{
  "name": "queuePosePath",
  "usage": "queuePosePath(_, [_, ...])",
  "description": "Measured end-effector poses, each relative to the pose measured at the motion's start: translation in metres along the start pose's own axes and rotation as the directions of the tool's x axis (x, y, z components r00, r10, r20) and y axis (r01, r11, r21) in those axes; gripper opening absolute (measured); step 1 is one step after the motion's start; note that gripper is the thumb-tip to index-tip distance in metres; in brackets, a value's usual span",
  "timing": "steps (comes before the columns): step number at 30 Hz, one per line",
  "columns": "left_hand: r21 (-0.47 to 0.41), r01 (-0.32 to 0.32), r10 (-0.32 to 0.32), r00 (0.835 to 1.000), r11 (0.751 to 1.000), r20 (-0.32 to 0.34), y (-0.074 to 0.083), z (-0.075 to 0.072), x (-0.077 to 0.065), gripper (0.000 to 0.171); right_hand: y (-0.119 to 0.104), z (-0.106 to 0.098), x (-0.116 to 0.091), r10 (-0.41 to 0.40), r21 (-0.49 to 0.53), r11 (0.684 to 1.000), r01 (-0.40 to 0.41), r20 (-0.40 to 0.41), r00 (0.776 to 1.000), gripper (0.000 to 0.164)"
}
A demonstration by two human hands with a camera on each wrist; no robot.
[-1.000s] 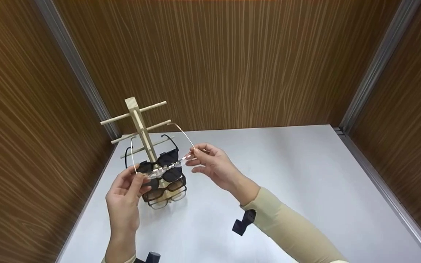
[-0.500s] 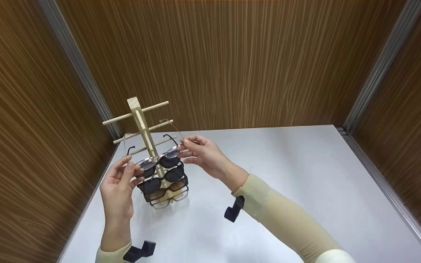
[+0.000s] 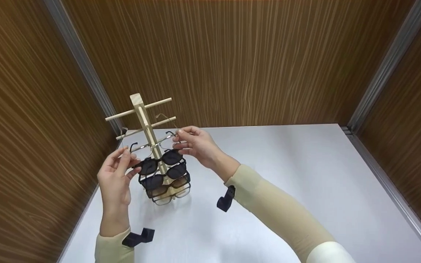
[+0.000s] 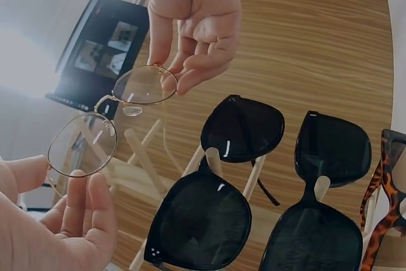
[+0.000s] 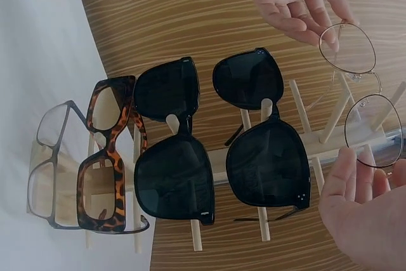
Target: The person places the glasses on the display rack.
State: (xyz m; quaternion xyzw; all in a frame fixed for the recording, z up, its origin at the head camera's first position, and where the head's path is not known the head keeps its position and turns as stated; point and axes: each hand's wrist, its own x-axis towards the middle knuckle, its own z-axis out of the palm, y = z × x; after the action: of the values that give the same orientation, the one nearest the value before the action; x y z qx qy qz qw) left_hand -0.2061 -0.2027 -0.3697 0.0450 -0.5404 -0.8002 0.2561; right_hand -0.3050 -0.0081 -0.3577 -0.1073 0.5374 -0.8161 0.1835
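Thin gold-rimmed round eyeglasses [image 4: 82,144] with clear lenses are held between both hands, temples unfolded and pointing toward the wooden display stand [image 3: 136,99]. My left hand [image 3: 114,173] pinches the left end of the frame by its hinge. At the other end, my right hand [image 3: 203,150] grips near the right hinge. In the head view the temple tips reach the stand's second peg from the top. Just below the eyeglasses, black sunglasses [image 5: 266,163] hang on the stand, close to the fingers of both hands.
Lower on the stand hang more black sunglasses [image 5: 174,179], tortoiseshell glasses [image 5: 117,150] and clear-lensed glasses [image 5: 43,185]. The top peg [image 3: 159,102] bears no glasses. A white table [image 3: 269,182] lies underneath, with wood-grain panels [image 3: 232,65] around it. A screen [image 4: 101,49] shows behind.
Both hands have carried the gold-rimmed eyeglasses up and toward the stand, from in front of the upper black sunglasses to just above them. The sunglasses still hang there.
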Motion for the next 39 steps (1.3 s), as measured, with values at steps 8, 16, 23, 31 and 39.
queuePosePath(8, [-0.038, 0.053, -0.054, 0.998, 0.998, -0.022, -0.004, 0.003, 0.012, 0.024, -0.003, -0.002, 0.007, 0.047, -0.008, 0.999, -0.047, -0.011, 0.999, 0.011])
queuePosePath(16, [-0.003, 0.117, -0.117, 0.992, 0.993, -0.036, -0.007, -0.001, 0.018, 0.019, 0.0, -0.005, 0.012, 0.081, -0.005, 0.997, -0.081, -0.008, 0.997, 0.011])
queuePosePath(23, [0.049, 0.154, -0.152, 0.988, 0.987, -0.028, -0.011, -0.003, 0.023, 0.027, 0.0, -0.011, 0.017, 0.094, 0.007, 0.996, -0.095, 0.002, 0.996, 0.015])
queuePosePath(31, [0.031, 0.173, -0.173, 0.985, 0.984, -0.027, -0.014, -0.007, 0.028, 0.02, 0.0, -0.021, 0.021, 0.102, 0.042, 0.994, -0.101, -0.011, 0.995, 0.016])
queuePosePath(39, [-0.004, 0.168, -0.168, 0.985, 0.986, -0.033, -0.013, -0.016, 0.025, 0.028, 0.008, -0.034, 0.019, 0.1, 0.055, 0.994, -0.098, -0.028, 0.995, 0.022])
